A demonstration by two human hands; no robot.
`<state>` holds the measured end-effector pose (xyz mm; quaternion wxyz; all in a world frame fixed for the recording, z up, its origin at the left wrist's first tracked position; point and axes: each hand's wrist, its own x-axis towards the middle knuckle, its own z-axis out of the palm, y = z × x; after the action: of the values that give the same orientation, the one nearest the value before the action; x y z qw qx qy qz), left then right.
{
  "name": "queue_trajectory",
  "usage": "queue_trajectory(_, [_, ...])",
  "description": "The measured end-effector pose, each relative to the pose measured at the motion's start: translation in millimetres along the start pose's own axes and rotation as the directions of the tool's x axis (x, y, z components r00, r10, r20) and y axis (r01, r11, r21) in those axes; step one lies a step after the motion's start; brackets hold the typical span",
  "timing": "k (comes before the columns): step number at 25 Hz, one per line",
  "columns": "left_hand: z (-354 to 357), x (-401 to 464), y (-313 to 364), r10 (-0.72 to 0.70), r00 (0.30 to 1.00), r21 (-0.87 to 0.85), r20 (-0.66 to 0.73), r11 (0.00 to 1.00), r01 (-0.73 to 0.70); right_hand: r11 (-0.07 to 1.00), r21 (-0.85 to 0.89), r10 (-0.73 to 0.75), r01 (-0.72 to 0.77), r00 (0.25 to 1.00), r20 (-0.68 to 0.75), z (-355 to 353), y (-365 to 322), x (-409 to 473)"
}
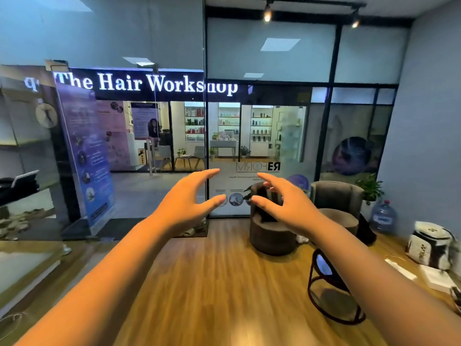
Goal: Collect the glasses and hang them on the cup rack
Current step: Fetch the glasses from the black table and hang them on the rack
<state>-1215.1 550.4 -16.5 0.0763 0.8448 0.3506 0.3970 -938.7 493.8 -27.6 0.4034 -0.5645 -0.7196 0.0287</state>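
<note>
My left hand point(189, 198) and my right hand point(284, 201) are both stretched out in front of me at chest height, palms facing each other, fingers spread and loosely bent. Neither hand holds anything. They hover in the air in front of a glass wall, apart from every object. No glasses and no cup rack can be made out in this view.
A wooden floor point(219, 283) runs ahead. Two grey armchairs point(272, 236) point(336, 206) stand at the glass wall. A round dark-framed side table point(331, 293) stands at lower right. A water bottle point(383, 216), a bag point(429, 248) and papers lie at the right wall. A counter point(25, 265) is at left.
</note>
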Motion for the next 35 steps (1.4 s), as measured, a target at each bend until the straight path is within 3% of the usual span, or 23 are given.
queue_trajectory(8, [88, 143, -103, 0.166, 0.975, -0.149, 0.148, 0.978, -0.144, 0.977, -0.027, 0.207, -0.213, 0.969, -0.131, 40, 92, 92])
queue_trajectory(15, [184, 255, -159, 0.286, 0.930, -0.227, 0.233, 0.946, -0.234, 0.928, -0.120, 0.331, -0.352, 0.929, -0.163, 54, 190, 139])
queue_trajectory(35, [530, 524, -149, 0.337, 0.891, -0.412, 0.305, 0.890, -0.195, 0.847, -0.135, 0.470, -0.515, 0.843, -0.263, -64, 563, 250])
